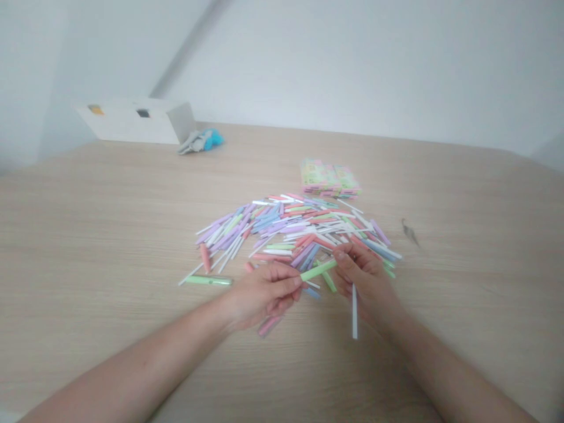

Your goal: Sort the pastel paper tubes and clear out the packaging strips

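Observation:
A slim light-green stick (319,270), pen-like in shape, spans the gap between my hands. My left hand (271,288) pinches its left end between thumb and fingers. Its right end is between the thumb and index finger of my right hand (359,273). A white stick (355,311) juts down from under my right hand; whether the lower fingers hold it I cannot tell. Below my left hand a pink piece (269,325) pokes out, held or lying, also unclear. Just beyond both hands spreads a pile of pink, purple, blue, green and white sticks (282,226).
A green piece with a clear end (209,281) lies left of my left hand. Behind the pile sits a stack of small printed packs (330,178). A white box (132,120) and a grey-blue crumpled item (200,141) stand back left. A small dark thing (409,231) lies to the right.

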Motion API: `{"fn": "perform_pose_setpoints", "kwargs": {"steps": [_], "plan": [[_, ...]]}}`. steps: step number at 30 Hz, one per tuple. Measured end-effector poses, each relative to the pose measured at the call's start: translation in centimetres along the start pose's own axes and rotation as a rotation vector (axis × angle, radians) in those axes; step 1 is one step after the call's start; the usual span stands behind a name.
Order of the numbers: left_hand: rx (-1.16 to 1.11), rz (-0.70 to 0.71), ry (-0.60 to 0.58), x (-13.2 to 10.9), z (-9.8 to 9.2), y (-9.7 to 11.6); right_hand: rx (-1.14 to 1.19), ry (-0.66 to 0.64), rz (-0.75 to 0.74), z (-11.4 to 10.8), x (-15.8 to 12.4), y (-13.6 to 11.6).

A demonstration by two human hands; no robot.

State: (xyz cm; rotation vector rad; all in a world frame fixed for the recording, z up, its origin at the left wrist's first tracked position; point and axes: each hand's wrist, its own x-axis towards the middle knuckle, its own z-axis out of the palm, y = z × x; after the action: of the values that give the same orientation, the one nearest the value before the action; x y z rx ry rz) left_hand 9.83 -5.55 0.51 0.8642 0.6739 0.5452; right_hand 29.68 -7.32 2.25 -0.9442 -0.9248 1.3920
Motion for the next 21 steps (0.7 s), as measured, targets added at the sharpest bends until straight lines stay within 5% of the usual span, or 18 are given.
{"fn": "perform_pose_setpoints", "kwargs": {"steps": [9,15,21], "plan": [[-0.067,-0.029,0.012,-0.1,0.2,0.6,-0.033,0.017,-0.038,0.1,-0.1,-0.5],[-0.205,-0.115,-0.001,-0.1,0.3,0.7,-0.314,-0.031,-0.135,-0.2,-1.1,-0.8],[-0.151,-0.045,-0.018,-0.1,0.2,0.6,-0.330,-0.030,-0.147,-0.5,-1.1,-0.6]]}}
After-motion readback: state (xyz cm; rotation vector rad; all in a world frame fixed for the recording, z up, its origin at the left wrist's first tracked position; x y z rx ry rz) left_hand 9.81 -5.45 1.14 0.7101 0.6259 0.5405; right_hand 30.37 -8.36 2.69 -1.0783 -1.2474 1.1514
